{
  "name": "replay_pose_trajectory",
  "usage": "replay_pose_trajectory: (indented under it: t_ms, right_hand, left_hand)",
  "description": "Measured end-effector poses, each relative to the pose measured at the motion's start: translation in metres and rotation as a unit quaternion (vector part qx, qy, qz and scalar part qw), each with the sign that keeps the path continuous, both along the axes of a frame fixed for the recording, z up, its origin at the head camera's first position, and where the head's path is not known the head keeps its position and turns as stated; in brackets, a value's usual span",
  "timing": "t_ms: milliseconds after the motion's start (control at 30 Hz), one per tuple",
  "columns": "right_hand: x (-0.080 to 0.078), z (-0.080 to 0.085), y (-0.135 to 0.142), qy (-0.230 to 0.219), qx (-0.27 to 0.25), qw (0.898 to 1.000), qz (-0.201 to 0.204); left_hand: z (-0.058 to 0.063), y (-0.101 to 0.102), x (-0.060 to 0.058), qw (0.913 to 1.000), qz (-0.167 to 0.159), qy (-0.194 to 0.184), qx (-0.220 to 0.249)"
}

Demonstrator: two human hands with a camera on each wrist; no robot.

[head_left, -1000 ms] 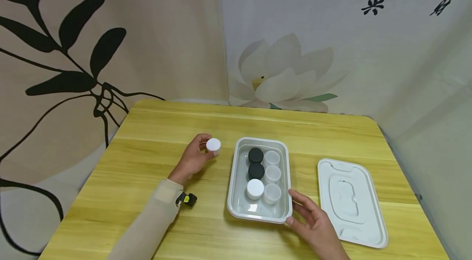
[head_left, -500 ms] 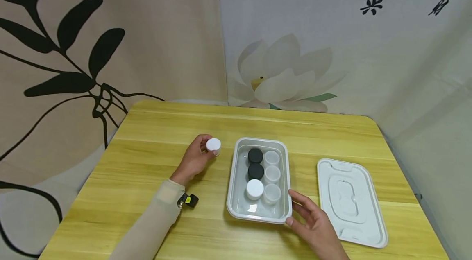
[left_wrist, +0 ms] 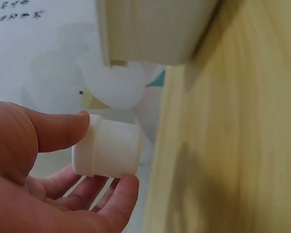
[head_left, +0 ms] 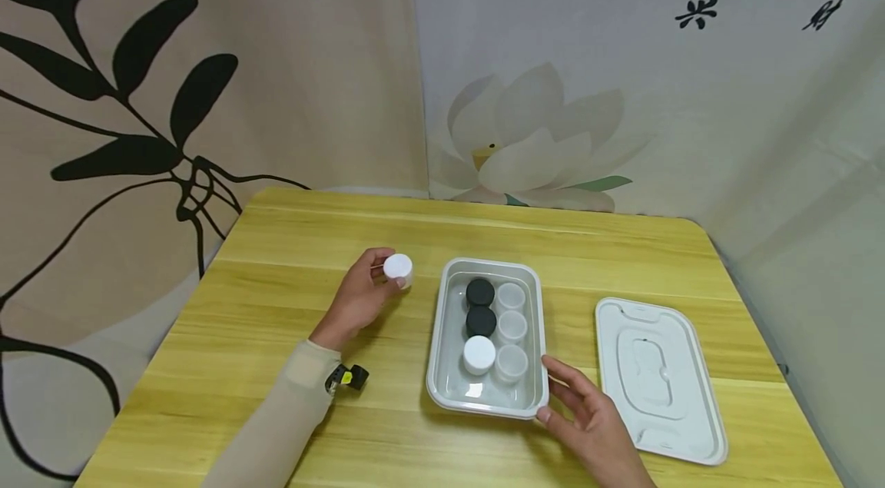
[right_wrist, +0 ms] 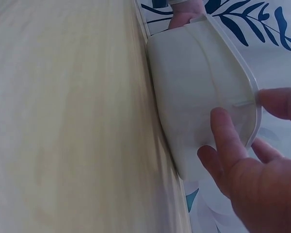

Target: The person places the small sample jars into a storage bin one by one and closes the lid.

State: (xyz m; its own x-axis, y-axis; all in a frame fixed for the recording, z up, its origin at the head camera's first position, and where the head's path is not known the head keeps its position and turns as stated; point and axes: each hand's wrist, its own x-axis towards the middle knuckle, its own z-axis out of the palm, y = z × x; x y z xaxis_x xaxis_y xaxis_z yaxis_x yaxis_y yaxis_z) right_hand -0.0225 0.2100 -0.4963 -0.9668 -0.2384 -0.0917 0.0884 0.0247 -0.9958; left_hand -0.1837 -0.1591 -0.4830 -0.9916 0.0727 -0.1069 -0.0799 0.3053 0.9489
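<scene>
My left hand (head_left: 357,290) pinches a small white jar with a lid (head_left: 398,267) between thumb and fingers, left of the box. In the left wrist view, the thumb lies on one side of the jar (left_wrist: 114,148) and the fingers on the other; it is above the table. A white plastic box (head_left: 435,365) stands uncovered on the table. Inside are two black-lidded jars (head_left: 480,307), one white-lidded jar (head_left: 479,355) and a column of three clear-topped jars (head_left: 512,326). My right hand (head_left: 591,419) touches the box's near right corner, fingertips against its outer wall (right_wrist: 189,87).
A white lid (head_left: 660,380) lies flat on the wooden table (head_left: 332,223), right of the box. Curtains with plant and flower prints (head_left: 546,134) hang behind the table's far edge. A wrist camera (head_left: 354,376) sits on my left wrist.
My left hand has shifted only slightly up and left with the jar in its grip. My right hand, the box and the lid stay where they were.
</scene>
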Motion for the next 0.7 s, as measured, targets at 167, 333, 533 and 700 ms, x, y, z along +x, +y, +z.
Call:
replay_pose_trajectory:
  t_ms: [167,333,533,700]
  right_hand:
    - [0.001,0.002,-0.001,-0.005,-0.001,1.000,-0.003]
    - [0.000,0.002,-0.003,0.003,-0.009,1.000,-0.003]
    - [0.000,0.002,-0.006,0.016,-0.013,1.000,0.002]
    - [-0.001,0.001,-0.008,0.018,-0.019,1.000,0.002]
  left_hand:
    - [0.016,0.001,0.011,0.9999,-0.007,0.009,-0.008]
    - [0.035,0.008,0.025,0.9993,-0.028,0.023,-0.002]
    - [0.055,0.020,0.041,0.9974,-0.060,0.037,0.016]
    - [0.064,0.032,0.056,0.9958,-0.083,0.034,0.020]
